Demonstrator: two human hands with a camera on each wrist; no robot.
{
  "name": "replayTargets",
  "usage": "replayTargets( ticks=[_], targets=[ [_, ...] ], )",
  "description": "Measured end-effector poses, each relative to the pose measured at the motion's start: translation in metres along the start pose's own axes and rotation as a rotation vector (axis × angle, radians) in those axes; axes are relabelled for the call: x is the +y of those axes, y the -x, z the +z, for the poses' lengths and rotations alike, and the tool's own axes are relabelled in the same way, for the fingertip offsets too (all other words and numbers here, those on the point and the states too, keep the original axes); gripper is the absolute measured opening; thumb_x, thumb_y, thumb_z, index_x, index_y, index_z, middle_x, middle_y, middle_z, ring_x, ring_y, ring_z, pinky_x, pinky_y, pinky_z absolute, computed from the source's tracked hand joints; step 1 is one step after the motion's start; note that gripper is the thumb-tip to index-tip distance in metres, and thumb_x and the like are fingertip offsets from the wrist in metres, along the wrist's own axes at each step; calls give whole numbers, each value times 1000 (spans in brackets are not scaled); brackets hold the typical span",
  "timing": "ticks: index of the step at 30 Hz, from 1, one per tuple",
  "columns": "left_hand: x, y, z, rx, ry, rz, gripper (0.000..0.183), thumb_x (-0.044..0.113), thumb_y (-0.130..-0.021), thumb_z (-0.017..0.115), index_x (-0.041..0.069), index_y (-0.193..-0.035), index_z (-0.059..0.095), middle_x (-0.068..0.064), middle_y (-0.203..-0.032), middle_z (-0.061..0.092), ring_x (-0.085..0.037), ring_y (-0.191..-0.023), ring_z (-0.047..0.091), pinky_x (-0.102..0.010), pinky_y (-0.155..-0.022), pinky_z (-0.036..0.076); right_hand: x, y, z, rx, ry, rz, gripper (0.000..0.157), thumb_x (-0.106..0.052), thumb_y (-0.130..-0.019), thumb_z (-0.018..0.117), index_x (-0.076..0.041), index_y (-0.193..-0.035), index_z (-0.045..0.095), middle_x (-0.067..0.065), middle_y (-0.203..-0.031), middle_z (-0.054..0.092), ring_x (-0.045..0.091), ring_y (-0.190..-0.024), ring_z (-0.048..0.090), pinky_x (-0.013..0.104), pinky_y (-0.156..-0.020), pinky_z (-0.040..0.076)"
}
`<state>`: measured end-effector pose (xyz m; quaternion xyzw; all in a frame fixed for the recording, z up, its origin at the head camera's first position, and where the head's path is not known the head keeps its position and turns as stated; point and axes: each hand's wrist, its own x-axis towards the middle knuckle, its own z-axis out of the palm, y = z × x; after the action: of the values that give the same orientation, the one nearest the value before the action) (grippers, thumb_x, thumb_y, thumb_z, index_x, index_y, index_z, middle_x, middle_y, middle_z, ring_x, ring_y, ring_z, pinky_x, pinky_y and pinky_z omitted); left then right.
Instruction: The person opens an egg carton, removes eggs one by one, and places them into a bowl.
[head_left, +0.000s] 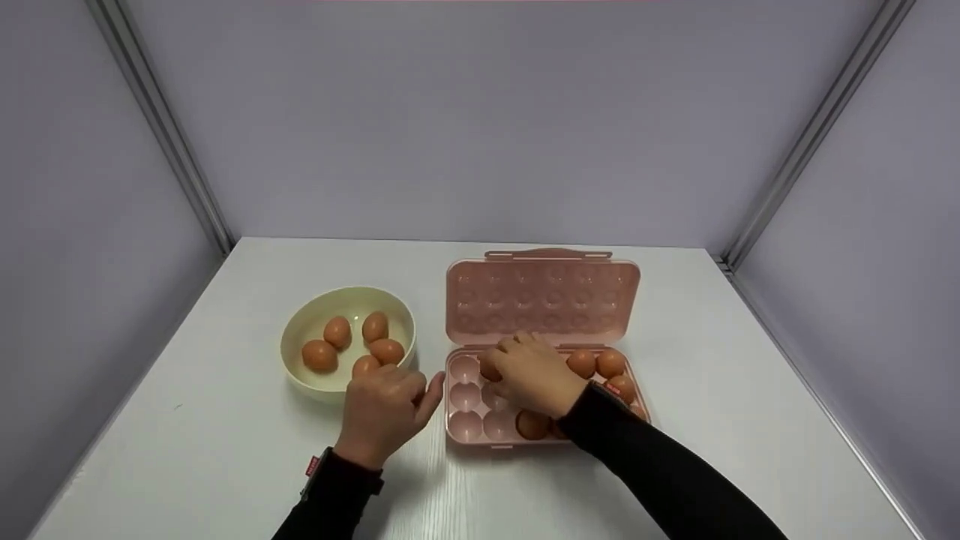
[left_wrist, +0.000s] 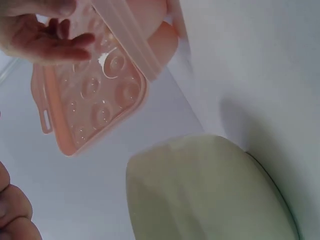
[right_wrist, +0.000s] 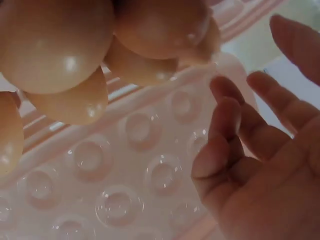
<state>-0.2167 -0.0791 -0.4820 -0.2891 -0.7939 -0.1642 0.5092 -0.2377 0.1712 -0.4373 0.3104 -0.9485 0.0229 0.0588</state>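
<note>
My left hand [head_left: 384,405] is at the near right rim of a pale green bowl [head_left: 294,375], thumb stuck out and fingers bent. Several brown eggs lie in the bowl; the nearest egg [head_left: 365,365] is partly hidden by this hand. In the left wrist view, only some fingers [left_wrist: 17,212] show at the left edge, with no egg visible in them. My right hand [head_left: 536,375] hovers over a pink egg carton [head_left: 465,426], its fingertips beside an egg [head_left: 489,366] in the back row. The right wrist view shows its thumb and fingers [right_wrist: 262,110] apart, nothing between them.
The carton's lid [head_left: 544,300] stands raised behind the tray. Several eggs [head_left: 581,363] occupy its right side, and another egg [head_left: 532,425] sits in the front row. A white table [head_left: 225,420] carries everything, with grey panels [head_left: 465,120] behind and at both sides.
</note>
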Motion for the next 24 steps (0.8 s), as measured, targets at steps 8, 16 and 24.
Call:
replayTargets(
  ticks=[8,16,24],
  targets=[
    [1,3,2,-26,10,18,44,30,-89,74,19,-54,49,5,-47,46,-15,-43,47,-32,-44,33,-8,-15,10,3,107,58,30,-25,-84,85,-16,-109,71,8,-106,65,32,-103,61,48,-95,53],
    [3,7,4,-44,18,3,46,33,-92,72,20,-54,48,6,-48,46,-14,-43,47,-30,-41,31,-10,-25,19,-34,214,81,23,-24,-89,80,-11,-106,72,13,-108,68,33,-102,66,48,-92,56],
    [3,5,5,-33,36,21,45,30,-88,74,20,-53,47,7,-46,45,-13,-42,46,-30,-41,30,-6,-23,21,20,186,111,18,-21,-86,81,-12,-95,68,10,-90,75,34,-91,67,46,-88,54]
  ],
)
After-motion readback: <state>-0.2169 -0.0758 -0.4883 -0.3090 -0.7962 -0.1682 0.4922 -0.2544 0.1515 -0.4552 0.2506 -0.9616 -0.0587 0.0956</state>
